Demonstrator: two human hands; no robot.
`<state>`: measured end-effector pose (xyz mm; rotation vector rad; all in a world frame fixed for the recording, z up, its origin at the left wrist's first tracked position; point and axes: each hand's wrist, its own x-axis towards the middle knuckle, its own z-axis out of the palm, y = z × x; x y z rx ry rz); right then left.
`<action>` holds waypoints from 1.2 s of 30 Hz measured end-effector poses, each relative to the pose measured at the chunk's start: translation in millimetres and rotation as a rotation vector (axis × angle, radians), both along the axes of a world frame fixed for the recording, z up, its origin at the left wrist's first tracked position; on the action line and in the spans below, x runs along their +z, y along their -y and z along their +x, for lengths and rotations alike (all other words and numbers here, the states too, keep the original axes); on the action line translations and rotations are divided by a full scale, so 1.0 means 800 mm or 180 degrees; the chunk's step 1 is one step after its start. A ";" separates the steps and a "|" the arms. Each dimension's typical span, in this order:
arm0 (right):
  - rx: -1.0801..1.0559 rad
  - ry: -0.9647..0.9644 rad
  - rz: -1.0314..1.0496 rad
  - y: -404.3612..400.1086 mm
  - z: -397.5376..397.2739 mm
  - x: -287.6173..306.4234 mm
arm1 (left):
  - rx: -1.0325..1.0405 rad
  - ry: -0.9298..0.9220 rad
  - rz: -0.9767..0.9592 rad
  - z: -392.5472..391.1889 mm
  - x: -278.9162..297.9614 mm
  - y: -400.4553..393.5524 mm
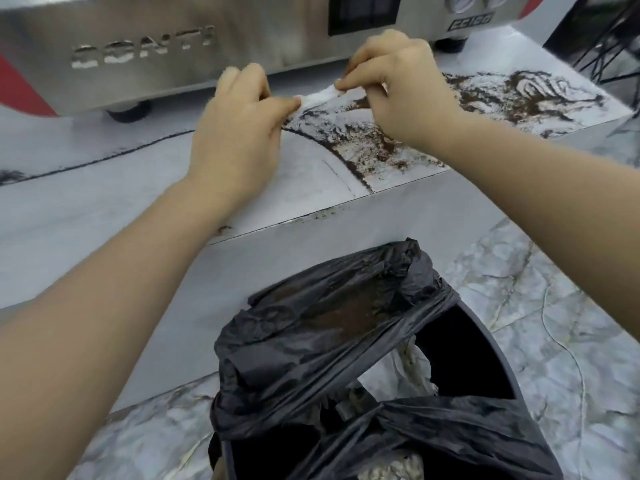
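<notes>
Head view looks down over both forearms at a pale desk [86, 209] smeared with dark coffee grounds [374, 143]. The left hand [239, 133] and right hand [398, 95] are raised side by side just above the desk's far part. Each pinches one end of a small white tissue [318, 97] between thumb and fingertips. The tissue is stretched across the short gap between the two hands, over the left edge of the grounds; whether it touches the desk cannot be told.

The grounds spread in curved streaks from below the hands to the desk's right corner, and a thin dark line of them runs left across the surface. A few specks sit along the desk's near edge.

At the far side a steel espresso machine [173, 64] with raised lettering and red end panels stands on the desk on dark round feet. Black cables [606, 39] hang at the far right.

Near the camera, below the desk's edge, a dark bin [485, 337] stands on the marbled floor [519, 271]. A crumpled black bag [329, 323] is draped over its rim, with brown residue on the bag's upper fold. Crumpled white paper [412, 368] lies inside.
</notes>
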<state>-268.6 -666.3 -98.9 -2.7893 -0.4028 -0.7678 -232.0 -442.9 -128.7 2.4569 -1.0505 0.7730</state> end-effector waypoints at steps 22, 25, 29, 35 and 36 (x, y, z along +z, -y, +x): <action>0.0107 -0.0682 -0.0172 0.035 0.004 -0.024 | -0.0309 -0.0795 0.0463 0.035 -0.012 0.027; 0.0142 -0.0624 -0.0128 0.039 -0.012 -0.031 | -0.0452 -0.0781 0.0418 0.019 -0.014 0.023; 0.0189 -0.0464 -0.0056 0.037 -0.036 -0.036 | -0.0581 -0.0796 0.0382 0.001 -0.015 0.017; 0.0254 -0.0380 0.0032 0.029 -0.076 -0.041 | -0.0728 -0.0794 0.0291 -0.032 -0.017 0.004; 0.0273 -0.0385 0.0032 0.028 -0.082 -0.042 | -0.0743 -0.0796 0.0282 -0.037 -0.016 0.001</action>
